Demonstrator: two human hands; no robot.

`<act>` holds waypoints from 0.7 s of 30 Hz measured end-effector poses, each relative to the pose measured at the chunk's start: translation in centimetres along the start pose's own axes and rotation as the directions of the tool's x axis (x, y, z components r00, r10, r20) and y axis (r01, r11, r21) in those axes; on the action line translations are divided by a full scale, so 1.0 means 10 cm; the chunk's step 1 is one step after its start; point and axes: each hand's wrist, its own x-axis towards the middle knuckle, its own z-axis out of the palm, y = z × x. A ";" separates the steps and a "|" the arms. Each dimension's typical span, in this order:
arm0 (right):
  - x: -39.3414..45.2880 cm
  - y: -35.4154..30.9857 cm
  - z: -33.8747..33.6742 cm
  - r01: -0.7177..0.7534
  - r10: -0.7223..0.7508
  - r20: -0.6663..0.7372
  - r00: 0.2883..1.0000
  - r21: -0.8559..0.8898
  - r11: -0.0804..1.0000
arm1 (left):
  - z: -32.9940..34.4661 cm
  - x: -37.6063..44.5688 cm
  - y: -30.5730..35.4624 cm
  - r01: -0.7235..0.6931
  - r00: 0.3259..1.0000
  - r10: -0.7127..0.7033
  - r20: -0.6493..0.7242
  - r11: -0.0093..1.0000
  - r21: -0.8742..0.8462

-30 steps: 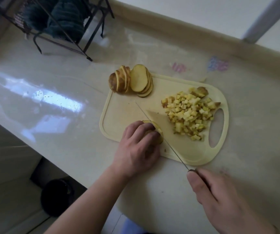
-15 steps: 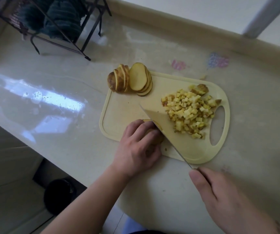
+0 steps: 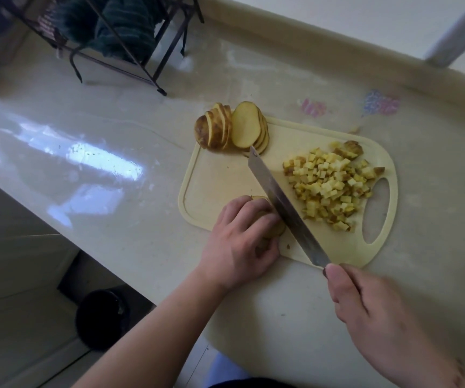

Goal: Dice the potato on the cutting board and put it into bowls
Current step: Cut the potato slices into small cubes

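A pale yellow cutting board [image 3: 220, 175] lies on the counter. At its near left edge my left hand [image 3: 242, 242] holds down a small stack of potato slices [image 3: 274, 229] with curled fingers. My right hand [image 3: 365, 309] grips the handle of a knife [image 3: 281, 203], and the blade stands just to the right of the stack, right beside my left fingers. A heap of diced potato [image 3: 332, 186] covers the board's right half. A row of leaning potato slices [image 3: 231, 127] sits at the far left corner. No bowl is in view.
A dark wire rack [image 3: 119, 43] with a dark green cloth stands at the back left of the counter. The counter's front edge runs diagonally at left, with a dark bin [image 3: 99, 315] on the floor below. A wall ledge [image 3: 337, 57] borders the back.
The knife blade has tilted up from nearly flat to standing on edge against the stack. My left hand stays on the slices.
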 end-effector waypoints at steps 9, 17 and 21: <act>-0.08 -0.03 0.02 -0.004 0.004 0.014 1.000 0.001 1.000 | -0.05 -0.02 -0.03 0.007 0.999 -0.009 -0.036 0.998 -0.070; -0.18 0.04 0.02 -0.019 0.019 0.011 1.000 -0.041 0.999 | -0.03 -0.01 -0.02 0.015 0.999 -0.016 -0.030 0.998 -0.063; -0.22 0.05 -0.02 -0.049 0.050 0.025 0.998 -0.030 0.998 | -0.02 -0.02 -0.02 0.025 0.999 -0.027 -0.031 0.998 -0.058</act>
